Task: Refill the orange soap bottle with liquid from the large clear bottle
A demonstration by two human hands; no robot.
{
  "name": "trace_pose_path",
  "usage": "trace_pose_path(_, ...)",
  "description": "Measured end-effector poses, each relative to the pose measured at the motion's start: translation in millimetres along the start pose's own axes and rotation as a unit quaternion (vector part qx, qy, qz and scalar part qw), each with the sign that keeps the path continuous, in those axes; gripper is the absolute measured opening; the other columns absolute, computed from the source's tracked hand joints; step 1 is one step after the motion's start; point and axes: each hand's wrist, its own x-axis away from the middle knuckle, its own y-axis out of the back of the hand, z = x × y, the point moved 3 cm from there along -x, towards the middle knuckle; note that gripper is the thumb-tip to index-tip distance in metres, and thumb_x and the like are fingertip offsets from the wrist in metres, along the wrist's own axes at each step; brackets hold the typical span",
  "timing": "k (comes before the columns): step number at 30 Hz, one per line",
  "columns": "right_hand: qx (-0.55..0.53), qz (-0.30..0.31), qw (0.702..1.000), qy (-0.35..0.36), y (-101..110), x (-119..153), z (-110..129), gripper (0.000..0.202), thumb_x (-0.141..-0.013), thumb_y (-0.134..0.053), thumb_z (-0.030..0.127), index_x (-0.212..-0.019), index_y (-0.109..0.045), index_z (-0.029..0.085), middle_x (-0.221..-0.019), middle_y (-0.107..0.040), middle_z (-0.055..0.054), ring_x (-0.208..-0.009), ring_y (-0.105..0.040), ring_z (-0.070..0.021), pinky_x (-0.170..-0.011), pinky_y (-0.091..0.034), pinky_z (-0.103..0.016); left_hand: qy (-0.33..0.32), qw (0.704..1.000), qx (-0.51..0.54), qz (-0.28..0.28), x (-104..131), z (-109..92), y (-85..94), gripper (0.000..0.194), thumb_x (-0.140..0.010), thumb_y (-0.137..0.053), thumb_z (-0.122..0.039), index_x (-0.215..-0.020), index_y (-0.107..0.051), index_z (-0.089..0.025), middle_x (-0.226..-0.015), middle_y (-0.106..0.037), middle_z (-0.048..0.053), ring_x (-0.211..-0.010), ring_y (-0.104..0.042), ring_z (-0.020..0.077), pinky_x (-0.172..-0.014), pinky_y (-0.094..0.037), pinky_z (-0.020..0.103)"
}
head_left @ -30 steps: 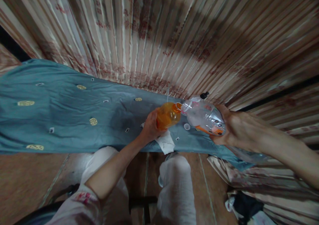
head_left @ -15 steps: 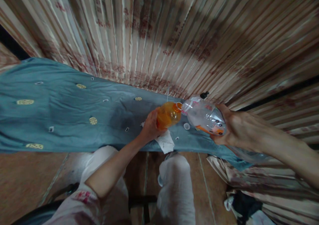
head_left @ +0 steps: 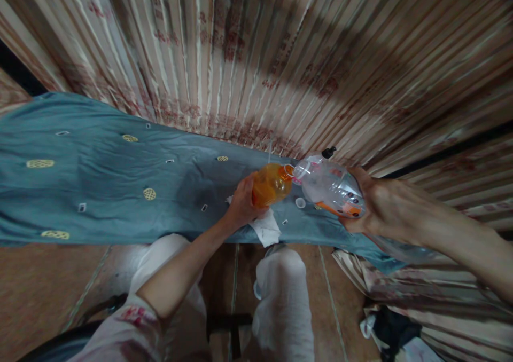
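My left hand (head_left: 242,202) is wrapped round an orange bottle (head_left: 272,185), tilted with its neck toward the right. A large clear plastic bottle (head_left: 326,183) lies nearly on its side in the grip of my right hand (head_left: 368,199). Its mouth meets the orange bottle's mouth; whether they touch or one sits just over the other I cannot tell. Below the two necks a small white cap (head_left: 300,203) rests on the cloth. Under my left hand is a white tissue (head_left: 266,228). Any liquid passing between the bottles is too small to make out.
A teal patterned cloth (head_left: 108,186) covers the long narrow table. Pleated curtains (head_left: 240,57) hang close behind it and on the right. A black pump top (head_left: 328,152) shows behind the clear bottle. Dark and white items (head_left: 393,330) lie low at the right.
Almost nothing differs. Both hands keep their grip, and the bottles stay mouth to mouth with barely any shift.
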Motion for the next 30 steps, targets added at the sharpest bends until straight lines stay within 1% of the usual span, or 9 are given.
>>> trace_pose_path(4,-0.008,0.003,1.000,-0.005,2.1,0.3,2.0,0.056,-0.071,-0.055,0.047,-0.116,-0.046,0.014,-0.051,-0.049,0.004,-0.048,-0.056,-0.0209,-0.046,-0.031,-0.026,0.003,1.000,0.000,0.006,-0.2,-0.7,0.7,0.093,-0.056,-0.081,-0.020,-0.135,-0.033,-0.016,-0.133,-0.050,0.017,-0.124,-0.049,0.0338,-0.106,-0.041,0.050)
trace_pose_path(8,0.005,-0.003,1.000,0.001,3.2,0.2,3.6,0.057,-0.070,-0.056,0.045,-0.116,-0.046,0.012,-0.051,-0.047,0.005,-0.048,-0.056,-0.0211,-0.046,-0.030,-0.026,0.002,1.000,0.001,0.006,-0.3,-0.7,0.9,0.092,-0.057,-0.079,-0.021,-0.135,-0.032,-0.018,-0.134,-0.050,0.015,-0.124,-0.049,0.0328,-0.106,-0.041,0.050)
trace_pose_path(12,0.008,-0.007,1.000,0.003,1.5,-0.4,2.3,0.060,-0.071,-0.055,0.051,-0.116,-0.047,0.013,-0.049,-0.043,0.006,-0.047,-0.055,-0.0206,-0.045,-0.029,-0.026,-0.001,1.000,-0.002,0.000,0.1,1.3,-0.8,0.093,-0.056,-0.080,-0.022,-0.136,-0.032,-0.017,-0.132,-0.051,0.016,-0.123,-0.050,0.0326,-0.106,-0.041,0.050)
trace_pose_path(15,0.011,-0.003,1.000,0.000,0.5,-0.5,1.2,0.058,-0.070,-0.054,0.053,-0.111,-0.049,0.013,-0.048,-0.040,0.007,-0.046,-0.052,-0.0197,-0.045,-0.029,-0.026,-0.004,1.000,-0.002,0.002,0.2,1.5,-1.3,0.094,-0.056,-0.080,-0.023,-0.136,-0.031,-0.017,-0.133,-0.050,0.016,-0.123,-0.050,0.0331,-0.106,-0.041,0.051)
trace_pose_path(18,0.014,-0.003,1.000,-0.004,0.8,-0.1,0.7,0.054,-0.069,-0.056,0.052,-0.107,-0.049,0.014,-0.048,-0.043,0.006,-0.045,-0.052,-0.0189,-0.044,-0.028,-0.026,-0.002,1.000,0.001,0.004,0.0,0.1,-0.2,0.093,-0.057,-0.080,-0.022,-0.137,-0.031,-0.017,-0.133,-0.050,0.016,-0.123,-0.050,0.0333,-0.105,-0.041,0.051)
trace_pose_path(22,-0.001,-0.005,1.000,0.000,-0.2,-0.3,0.7,0.056,-0.070,-0.055,0.051,-0.111,-0.046,0.014,-0.050,-0.046,0.005,-0.046,-0.053,-0.0186,-0.045,-0.029,-0.025,-0.004,1.000,0.006,0.002,0.3,-0.3,0.6,0.093,-0.058,-0.080,-0.023,-0.137,-0.031,-0.019,-0.132,-0.051,0.015,-0.122,-0.051,0.0326,-0.105,-0.042,0.051)
trace_pose_path(25,0.008,-0.006,1.000,-0.003,-1.7,-1.1,-0.3,0.057,-0.069,-0.055,0.054,-0.109,-0.048,0.014,-0.049,-0.045,0.005,-0.046,-0.054,-0.0199,-0.045,-0.028,-0.026,-0.013,1.000,-0.003,-0.001,0.9,1.0,-0.4,0.095,-0.057,-0.080,-0.023,-0.137,-0.030,-0.019,-0.132,-0.051,0.016,-0.122,-0.051,0.0330,-0.105,-0.042,0.051)
trace_pose_path(30,0.019,-0.001,1.000,-0.002,-2.6,-1.6,-2.0,0.058,-0.069,-0.055,0.055,-0.109,-0.048,0.015,-0.052,-0.049,0.003,-0.048,-0.056,-0.0212,-0.045,-0.029,-0.027,-0.012,1.000,-0.011,-0.006,0.9,1.6,-1.4,0.095,-0.057,-0.079,-0.023,-0.138,-0.029,-0.018,-0.133,-0.050,0.016,-0.123,-0.050,0.0328,-0.105,-0.042,0.050)
